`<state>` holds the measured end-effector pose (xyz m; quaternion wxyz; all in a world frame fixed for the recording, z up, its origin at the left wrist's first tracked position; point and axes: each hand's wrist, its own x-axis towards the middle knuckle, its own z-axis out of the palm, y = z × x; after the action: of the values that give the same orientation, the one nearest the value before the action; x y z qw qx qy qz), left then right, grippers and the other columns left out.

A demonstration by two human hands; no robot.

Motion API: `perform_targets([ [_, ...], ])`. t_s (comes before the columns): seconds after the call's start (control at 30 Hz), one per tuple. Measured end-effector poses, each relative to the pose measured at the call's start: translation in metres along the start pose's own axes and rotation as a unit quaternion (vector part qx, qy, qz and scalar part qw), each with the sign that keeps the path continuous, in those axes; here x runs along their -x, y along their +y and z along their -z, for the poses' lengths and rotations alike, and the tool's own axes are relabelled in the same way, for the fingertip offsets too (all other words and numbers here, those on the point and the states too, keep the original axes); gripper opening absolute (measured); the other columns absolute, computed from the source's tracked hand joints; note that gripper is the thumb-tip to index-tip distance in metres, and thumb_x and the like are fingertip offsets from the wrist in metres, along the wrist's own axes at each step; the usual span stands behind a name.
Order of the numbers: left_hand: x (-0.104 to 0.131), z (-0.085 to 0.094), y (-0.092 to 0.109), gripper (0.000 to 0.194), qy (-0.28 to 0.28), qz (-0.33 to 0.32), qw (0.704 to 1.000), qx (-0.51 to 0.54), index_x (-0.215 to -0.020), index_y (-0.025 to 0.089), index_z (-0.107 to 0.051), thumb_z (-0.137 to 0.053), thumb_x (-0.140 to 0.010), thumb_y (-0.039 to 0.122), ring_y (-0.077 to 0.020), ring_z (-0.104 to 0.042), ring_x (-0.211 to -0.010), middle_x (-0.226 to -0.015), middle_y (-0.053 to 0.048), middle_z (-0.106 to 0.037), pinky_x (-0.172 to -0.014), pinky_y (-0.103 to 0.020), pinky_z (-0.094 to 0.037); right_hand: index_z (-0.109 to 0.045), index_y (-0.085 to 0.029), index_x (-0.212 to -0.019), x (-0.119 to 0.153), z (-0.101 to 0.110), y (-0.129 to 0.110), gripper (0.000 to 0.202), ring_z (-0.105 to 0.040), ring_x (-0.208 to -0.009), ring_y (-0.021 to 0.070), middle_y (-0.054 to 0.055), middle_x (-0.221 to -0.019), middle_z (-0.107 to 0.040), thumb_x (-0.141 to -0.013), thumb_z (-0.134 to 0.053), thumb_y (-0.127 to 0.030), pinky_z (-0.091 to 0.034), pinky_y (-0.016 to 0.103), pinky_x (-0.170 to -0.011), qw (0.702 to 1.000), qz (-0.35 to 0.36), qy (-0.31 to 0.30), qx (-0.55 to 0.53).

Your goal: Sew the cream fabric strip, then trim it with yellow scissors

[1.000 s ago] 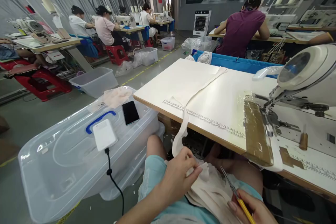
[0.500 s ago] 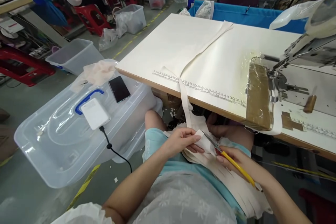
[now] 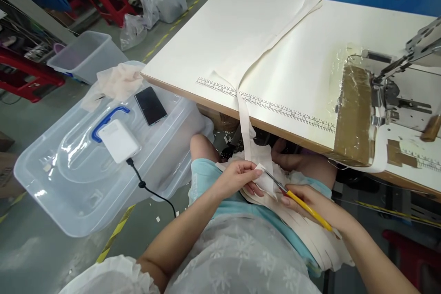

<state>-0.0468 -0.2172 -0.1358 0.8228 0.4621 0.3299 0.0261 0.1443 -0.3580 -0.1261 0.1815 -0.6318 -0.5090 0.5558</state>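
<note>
Over my lap, my left hand [image 3: 241,177] pinches the end of a white fabric strip [image 3: 245,124] between thumb and fingers. My right hand [image 3: 306,200] is closed around a pair of scissors [image 3: 308,211] with yellow handles. The scissors' metal blades point up and left, and their tips are at the cloth beside my left fingertips. From my lap the strip rises over the table edge and runs across the white tabletop. More pale fabric pieces [image 3: 310,239] lie layered over my thighs, partly under my right hand and forearm.
The white table [image 3: 193,50] has a printed ruler and a sewing machine [image 3: 389,87] at the right. A lidded plastic bin [image 3: 69,188] on my left bears a phone [image 3: 150,105], a white power bank [image 3: 120,141] with a cable, and sheer cloth [image 3: 119,80]. Red stools and open tubs stand behind.
The view has tipped down and turned slightly. Both hands stay over the lap with the same holds, and the scissor tips are closer to my left fingertips, at the cloth's edge.
</note>
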Motion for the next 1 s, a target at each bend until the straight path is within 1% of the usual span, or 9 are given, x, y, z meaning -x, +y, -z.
perform_targets([
  [0.23,0.002,0.001,0.001,0.053,0.003,-0.003,1.000,-0.017,-0.083,0.013,-0.064,-0.071,-0.072,0.064,-0.0211,-0.073,-0.061,-0.062,-0.005,-0.070,-0.053,-0.022,-0.051,-0.037,-0.023,-0.066,-0.001,-0.003,0.002,0.046,-0.031,-0.056,0.0115,-0.006,-0.062,-0.032,-0.089,-0.055,-0.058,-0.025,0.026,-0.050,0.998,-0.010,0.026,0.063],
  [0.4,0.003,0.001,0.002,0.051,0.004,-0.009,1.000,-0.011,-0.081,0.013,-0.065,-0.071,-0.072,0.063,-0.0209,-0.072,-0.060,-0.062,-0.005,-0.069,-0.052,-0.022,-0.051,-0.038,-0.023,-0.062,0.001,-0.006,0.003,0.049,-0.033,-0.052,0.0119,-0.006,-0.058,-0.032,-0.086,-0.055,-0.063,-0.025,0.026,-0.048,0.993,-0.013,0.066,0.100],
  [0.47,0.002,0.002,0.001,0.051,0.003,-0.008,1.000,-0.006,-0.081,0.013,-0.065,-0.072,-0.071,0.063,-0.0205,-0.072,-0.059,-0.061,-0.005,-0.069,-0.052,-0.022,-0.051,-0.041,-0.023,-0.062,0.002,-0.006,0.003,0.049,-0.036,-0.052,0.0126,-0.006,-0.057,-0.035,-0.087,-0.053,-0.064,-0.026,0.026,-0.048,0.989,-0.013,0.077,0.126],
  [0.57,0.002,0.001,0.000,0.051,-0.001,-0.006,1.000,-0.002,-0.080,0.013,-0.064,-0.073,-0.070,0.062,-0.0197,-0.072,-0.058,-0.060,-0.004,-0.069,-0.050,-0.021,-0.050,-0.043,-0.023,-0.063,0.003,-0.005,0.001,0.047,-0.044,-0.053,0.0150,-0.003,-0.057,-0.044,-0.088,-0.052,-0.063,-0.029,0.027,-0.049,0.980,-0.019,0.091,0.177],
  [0.67,0.002,-0.001,0.000,0.048,-0.008,0.001,1.000,-0.003,-0.078,0.014,-0.063,-0.074,-0.070,0.060,-0.0197,-0.071,-0.057,-0.058,-0.004,-0.068,-0.050,-0.021,-0.049,-0.045,-0.024,-0.066,0.002,-0.005,-0.001,0.042,-0.048,-0.053,0.0162,-0.002,-0.058,-0.051,-0.089,-0.054,-0.059,-0.029,0.027,-0.050,0.973,-0.003,0.097,0.209],
  [0.77,0.004,-0.002,0.002,0.046,-0.014,0.013,1.000,-0.004,-0.074,0.015,-0.060,-0.076,-0.069,0.058,-0.0196,-0.071,-0.056,-0.056,-0.003,-0.068,-0.049,-0.020,-0.048,-0.047,-0.024,-0.068,-0.001,-0.005,-0.002,0.038,-0.046,-0.051,0.0151,-0.003,-0.058,-0.052,-0.088,-0.056,-0.055,-0.028,0.028,-0.049,0.971,0.016,0.104,0.212],
  [0.87,0.005,0.000,0.003,0.047,-0.014,0.017,1.000,-0.006,-0.074,0.015,-0.059,-0.076,-0.070,0.058,-0.0197,-0.071,-0.056,-0.057,-0.003,-0.068,-0.049,-0.020,-0.048,-0.042,-0.024,-0.061,-0.003,-0.006,0.000,0.046,-0.041,-0.048,0.0139,-0.003,-0.053,-0.047,-0.086,-0.055,-0.060,-0.026,0.028,-0.048,0.973,0.012,0.111,0.204],
  [0.93,0.004,-0.001,0.000,0.048,-0.014,0.016,1.000,-0.012,-0.076,0.014,-0.059,-0.075,-0.070,0.059,-0.0200,-0.071,-0.057,-0.057,-0.004,-0.068,-0.050,-0.021,-0.048,-0.039,-0.024,-0.059,-0.003,-0.007,0.002,0.050,-0.039,-0.048,0.0132,-0.004,-0.051,-0.043,-0.085,-0.054,-0.064,-0.025,0.027,-0.047,0.975,0.008,0.116,0.190],
  [1.0,0.002,-0.005,-0.007,0.050,-0.018,0.012,1.000,-0.016,-0.078,0.015,-0.058,-0.074,-0.071,0.061,-0.0202,-0.072,-0.059,-0.059,-0.003,-0.067,-0.053,-0.022,-0.050,-0.038,-0.024,-0.060,-0.003,-0.010,0.001,0.049,-0.040,-0.050,0.0133,-0.004,-0.053,-0.043,-0.084,-0.055,-0.063,-0.028,0.027,-0.048,0.980,0.011,0.125,0.154],
])
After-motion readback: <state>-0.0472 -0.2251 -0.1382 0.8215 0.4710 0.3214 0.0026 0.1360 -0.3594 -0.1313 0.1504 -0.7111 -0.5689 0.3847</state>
